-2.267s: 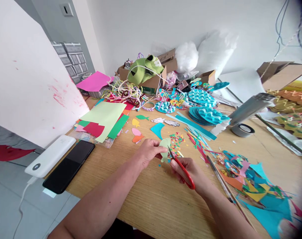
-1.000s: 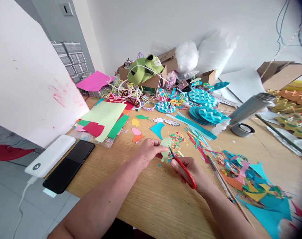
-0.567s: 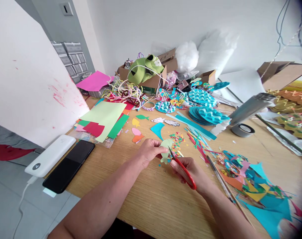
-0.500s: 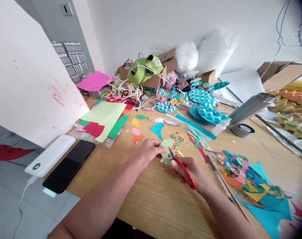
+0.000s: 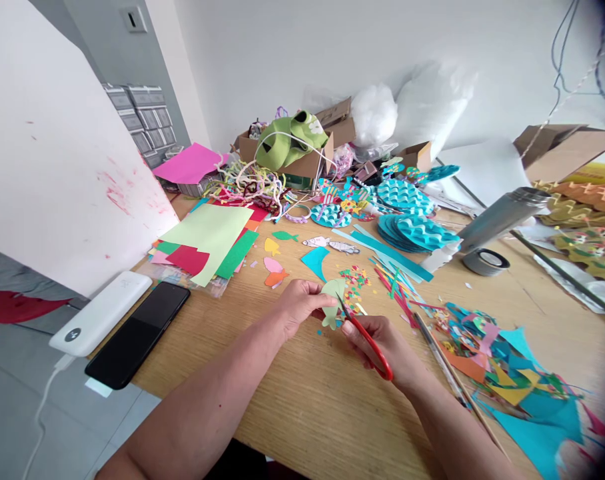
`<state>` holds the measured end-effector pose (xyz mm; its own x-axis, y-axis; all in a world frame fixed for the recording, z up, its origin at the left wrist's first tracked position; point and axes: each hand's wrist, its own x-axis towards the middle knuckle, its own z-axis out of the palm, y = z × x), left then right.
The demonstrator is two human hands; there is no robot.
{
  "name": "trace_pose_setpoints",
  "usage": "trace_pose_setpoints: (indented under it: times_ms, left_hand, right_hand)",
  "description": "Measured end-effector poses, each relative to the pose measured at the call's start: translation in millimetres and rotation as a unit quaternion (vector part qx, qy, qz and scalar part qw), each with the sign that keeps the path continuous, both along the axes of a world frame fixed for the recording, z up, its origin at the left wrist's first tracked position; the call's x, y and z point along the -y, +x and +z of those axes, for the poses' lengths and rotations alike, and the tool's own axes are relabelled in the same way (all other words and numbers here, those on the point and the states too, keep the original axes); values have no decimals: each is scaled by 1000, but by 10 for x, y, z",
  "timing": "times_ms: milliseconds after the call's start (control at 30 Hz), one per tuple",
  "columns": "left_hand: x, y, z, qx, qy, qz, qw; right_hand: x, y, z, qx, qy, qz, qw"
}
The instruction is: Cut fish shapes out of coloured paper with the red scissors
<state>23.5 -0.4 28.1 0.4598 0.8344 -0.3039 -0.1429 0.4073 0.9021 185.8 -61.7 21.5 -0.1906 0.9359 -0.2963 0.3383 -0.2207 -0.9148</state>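
A pale green paper fish (image 5: 331, 301) is pinched between the thumb and fingers of my left hand (image 5: 302, 305). My right hand (image 5: 375, 341) is closed round the red handles of a pair of scissors (image 5: 377, 357). The dark blades lie against the right edge of the paper fish; whether they are fully together is hard to see. Just beyond are small confetti bits (image 5: 355, 283) and a blue paper offcut (image 5: 315, 262). Left of these lie a green paper fish (image 5: 284, 235), a yellow fish (image 5: 271, 247), a pink one (image 5: 273, 265) and an orange one (image 5: 276, 277).
Coloured paper sheets (image 5: 207, 233), a black phone (image 5: 137, 333) and a white power bank (image 5: 100, 313) are on the left. To the right are a heap of paper scraps (image 5: 507, 373), thin sticks (image 5: 450, 367), a tilted steel flask (image 5: 505, 217) and blue wavy discs (image 5: 417, 233).
Both hands, the paper fish and the scissors stay in nearly the same place. The view has shifted very slightly.
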Motion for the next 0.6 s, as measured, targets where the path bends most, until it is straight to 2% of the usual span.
trace_pose_setpoints:
  times_ms: [333,600]
  left_hand:
    - [-20,5,-24,10,10,23,1000]
    - [-30,2,-62,31,3,18,999]
  right_hand:
    - [-8,-5,28,-5,3,8,1000]
    - [8,6,1,-19,-11,6,1000]
